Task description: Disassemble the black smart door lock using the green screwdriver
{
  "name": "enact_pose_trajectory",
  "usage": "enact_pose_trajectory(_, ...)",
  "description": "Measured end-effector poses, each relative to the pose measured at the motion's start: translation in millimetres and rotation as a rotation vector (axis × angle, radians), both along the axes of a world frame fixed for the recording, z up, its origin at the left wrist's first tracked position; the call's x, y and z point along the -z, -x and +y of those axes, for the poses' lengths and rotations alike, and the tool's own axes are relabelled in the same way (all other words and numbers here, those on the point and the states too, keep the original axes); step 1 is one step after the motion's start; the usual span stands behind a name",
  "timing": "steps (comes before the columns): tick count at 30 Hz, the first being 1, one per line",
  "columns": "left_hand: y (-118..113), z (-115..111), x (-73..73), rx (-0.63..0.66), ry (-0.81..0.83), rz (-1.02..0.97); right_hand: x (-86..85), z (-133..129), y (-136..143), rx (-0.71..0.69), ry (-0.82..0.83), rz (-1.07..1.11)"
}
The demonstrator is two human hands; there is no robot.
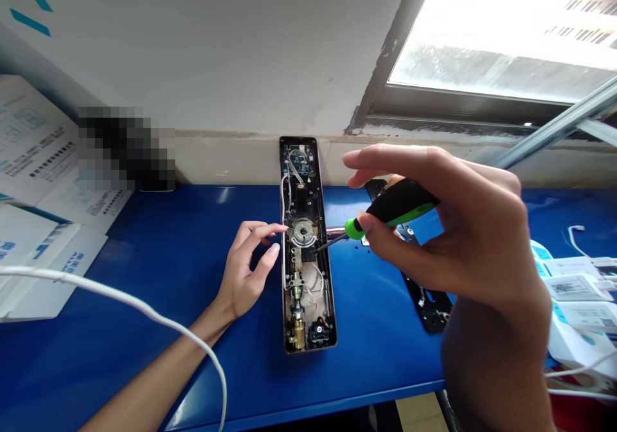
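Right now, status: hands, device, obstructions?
Right hand grips screwdriver, tip at open housing. Left hand open, at housing's left edge. White cable crosses lower left view, clear of housing.

before me, the left hand (247, 270) reaches forward, thumb (265, 261) and forefinger (265, 230) parted; the raised right hand (465, 226) holds a bent-fingered grip.

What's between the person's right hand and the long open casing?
A screwdriver: in the head view, the right hand grips it, and its thin shaft reaches across to the open casing; whether it touches anything inside is unclear.
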State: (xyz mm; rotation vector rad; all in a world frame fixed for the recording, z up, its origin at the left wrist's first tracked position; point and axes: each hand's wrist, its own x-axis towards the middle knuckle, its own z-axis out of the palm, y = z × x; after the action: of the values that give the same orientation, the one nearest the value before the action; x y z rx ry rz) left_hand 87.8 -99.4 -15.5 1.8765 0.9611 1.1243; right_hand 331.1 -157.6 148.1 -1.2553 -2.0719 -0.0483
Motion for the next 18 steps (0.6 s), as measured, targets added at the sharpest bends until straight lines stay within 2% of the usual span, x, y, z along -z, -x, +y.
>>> enact_pose_trajectory(9,2,-5,-8.8,-0.024,-0.138,0.055,7.0,5,18,0.062,-0.209,0.285)
enact_pose_trajectory(18,1,1,-3.1,-0.056,-0.24,0.033,8.0,11,21,0.047,-0.201,0.356)
